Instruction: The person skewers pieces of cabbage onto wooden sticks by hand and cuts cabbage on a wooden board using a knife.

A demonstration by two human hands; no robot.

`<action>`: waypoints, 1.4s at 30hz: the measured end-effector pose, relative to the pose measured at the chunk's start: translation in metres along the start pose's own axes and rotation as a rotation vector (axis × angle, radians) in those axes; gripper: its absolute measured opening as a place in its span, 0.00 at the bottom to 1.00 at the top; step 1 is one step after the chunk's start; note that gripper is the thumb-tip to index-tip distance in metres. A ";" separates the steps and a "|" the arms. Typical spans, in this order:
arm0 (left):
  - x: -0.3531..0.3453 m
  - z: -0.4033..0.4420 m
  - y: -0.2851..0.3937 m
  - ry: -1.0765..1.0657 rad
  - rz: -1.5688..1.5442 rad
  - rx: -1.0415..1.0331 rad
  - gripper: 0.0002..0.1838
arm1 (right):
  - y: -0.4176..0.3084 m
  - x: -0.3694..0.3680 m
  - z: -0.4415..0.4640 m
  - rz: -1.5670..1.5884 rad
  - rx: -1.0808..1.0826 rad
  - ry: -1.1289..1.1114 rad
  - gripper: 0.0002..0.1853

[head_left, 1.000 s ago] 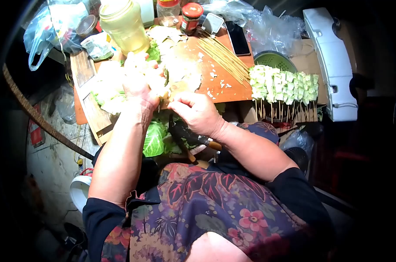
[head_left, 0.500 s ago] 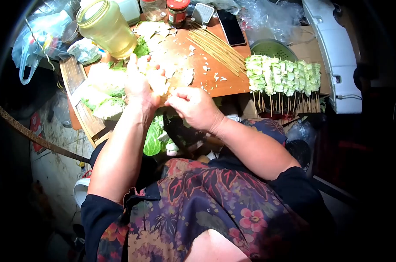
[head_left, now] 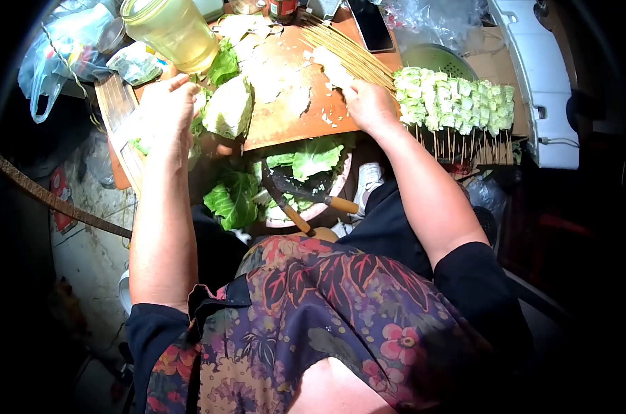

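Observation:
My left hand (head_left: 171, 103) is over the pale cabbage pile on the left of the board, its fingers curled; glare hides what lies between them. Beside it rests a cut cabbage chunk (head_left: 229, 110), with a green leaf (head_left: 224, 63) behind. My right hand (head_left: 370, 105) is closed near the lower ends of the bare bamboo skewers (head_left: 351, 52). A pale, overexposed cabbage piece (head_left: 331, 67) sticks out from its fingers toward the upper left. To the right lies a row of skewered cabbage (head_left: 458, 103), its stick ends pointing toward me.
Cabbage scraps lie on the orange-brown board (head_left: 285, 134). Below it, a basin (head_left: 342, 181) holds leaves and a wooden-handled tool (head_left: 342, 204). A yellowish jar (head_left: 178, 38), phone (head_left: 370, 27), green colander (head_left: 441, 58) and plastic bag (head_left: 68, 58) surround the work area.
My hands have moved apart: the left went left to the cabbage pile, the right went up and right toward the skewers with the pale piece. The basin below has come into view.

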State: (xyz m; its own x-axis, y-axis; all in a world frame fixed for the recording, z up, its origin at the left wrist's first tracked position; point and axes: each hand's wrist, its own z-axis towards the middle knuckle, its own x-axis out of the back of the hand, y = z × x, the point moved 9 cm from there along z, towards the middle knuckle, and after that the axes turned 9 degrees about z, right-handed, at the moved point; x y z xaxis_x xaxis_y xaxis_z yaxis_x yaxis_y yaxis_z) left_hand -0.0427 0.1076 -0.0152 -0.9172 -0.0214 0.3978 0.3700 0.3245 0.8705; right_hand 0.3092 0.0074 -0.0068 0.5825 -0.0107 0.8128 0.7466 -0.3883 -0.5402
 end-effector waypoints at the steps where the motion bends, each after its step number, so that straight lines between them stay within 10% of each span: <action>1: 0.002 0.001 0.007 0.002 0.348 -0.110 0.21 | 0.003 0.003 -0.001 -0.144 -0.035 0.008 0.14; 9: -0.036 -0.030 0.004 -0.119 0.928 -0.279 0.32 | -0.043 -0.026 -0.006 -0.289 0.184 -0.146 0.16; 23: -0.042 -0.023 -0.012 -0.174 0.820 -0.091 0.29 | -0.089 -0.120 -0.007 -0.288 0.362 -0.253 0.28; 29: -0.045 -0.018 -0.020 -0.205 0.828 -0.145 0.29 | -0.089 -0.130 -0.062 -0.255 0.430 -0.623 0.16; 37: -0.062 -0.036 -0.022 -0.382 0.731 -0.083 0.29 | -0.049 -0.113 -0.114 -0.252 0.430 -0.752 0.17; 42: -0.070 -0.025 -0.040 -0.346 0.657 -0.128 0.30 | 0.038 -0.161 -0.171 -0.672 0.242 -1.240 0.26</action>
State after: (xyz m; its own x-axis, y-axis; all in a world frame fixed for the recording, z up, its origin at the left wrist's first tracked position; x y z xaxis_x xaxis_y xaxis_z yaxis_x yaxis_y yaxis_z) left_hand 0.0101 0.0725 -0.0703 -0.4880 0.4440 0.7515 0.8519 0.0551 0.5207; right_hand 0.1892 -0.1629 -0.1207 -0.0924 0.9555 0.2801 0.9504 0.1685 -0.2615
